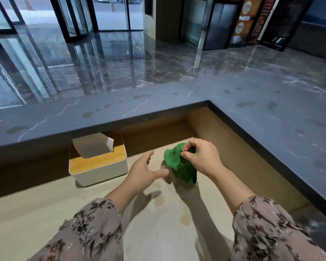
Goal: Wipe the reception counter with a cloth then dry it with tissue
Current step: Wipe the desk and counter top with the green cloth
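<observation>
Overhead, the right hand (201, 157) was raised over the pale desk (36, 213), thumb and fingers pinching a green cloth (179, 164) that hung below the pinch. Just left of it, the left hand (143, 171) reached in, fingers spread, holding nothing.

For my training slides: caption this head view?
Right hand lifts green cloth beside tissue box; left hand open.

The low, pale desk (45, 213) holds a white tissue box (98, 166) with a wooden lid. A few wet spots (159, 200) lie on the desk. The high grey desk (252, 102) has dull marks, maybe wet patches.
</observation>
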Motion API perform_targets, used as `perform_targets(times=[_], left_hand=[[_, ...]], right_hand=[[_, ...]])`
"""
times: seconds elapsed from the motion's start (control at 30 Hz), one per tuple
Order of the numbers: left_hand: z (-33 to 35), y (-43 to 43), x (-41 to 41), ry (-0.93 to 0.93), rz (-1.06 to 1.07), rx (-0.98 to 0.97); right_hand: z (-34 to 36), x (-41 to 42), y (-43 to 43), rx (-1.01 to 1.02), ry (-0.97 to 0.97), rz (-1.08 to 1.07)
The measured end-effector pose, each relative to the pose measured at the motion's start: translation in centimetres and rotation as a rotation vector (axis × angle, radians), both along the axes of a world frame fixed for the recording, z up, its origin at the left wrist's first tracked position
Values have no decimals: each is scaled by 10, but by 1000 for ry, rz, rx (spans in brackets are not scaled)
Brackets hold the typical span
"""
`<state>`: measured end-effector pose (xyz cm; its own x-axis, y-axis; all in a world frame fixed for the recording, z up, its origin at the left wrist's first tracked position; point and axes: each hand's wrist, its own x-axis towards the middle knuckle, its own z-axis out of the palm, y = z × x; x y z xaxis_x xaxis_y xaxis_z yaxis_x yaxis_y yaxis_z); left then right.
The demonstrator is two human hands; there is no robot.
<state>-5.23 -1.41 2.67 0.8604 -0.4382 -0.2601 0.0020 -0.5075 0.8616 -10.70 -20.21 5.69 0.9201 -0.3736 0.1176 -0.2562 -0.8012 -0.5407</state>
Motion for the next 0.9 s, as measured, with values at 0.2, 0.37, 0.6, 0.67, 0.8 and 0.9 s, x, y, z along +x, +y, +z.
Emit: perform_targets(times=[0.2, 0.37, 0.6, 0.67, 0.8, 0.9], left_hand=[[21, -28, -62, -244, -182, 97], [47, -31, -84, -447, -117, 82], [66, -5, -79, -258, -300, 27], [57, -8, -77, -239, -351, 92], [21, -27, -74, -321, -345, 305], [-3, -46, -78, -368, -321, 356]], right_hand=[[29, -68, -6, 345, -76, 31], [58, -109, -9, 611, -96, 87], [45, -143, -17, 649, 234, 132], [33, -147, -17, 686, 276, 120], [-4, -149, -23, 532, 296, 6], [-34, -151, -30, 263, 290, -70]])
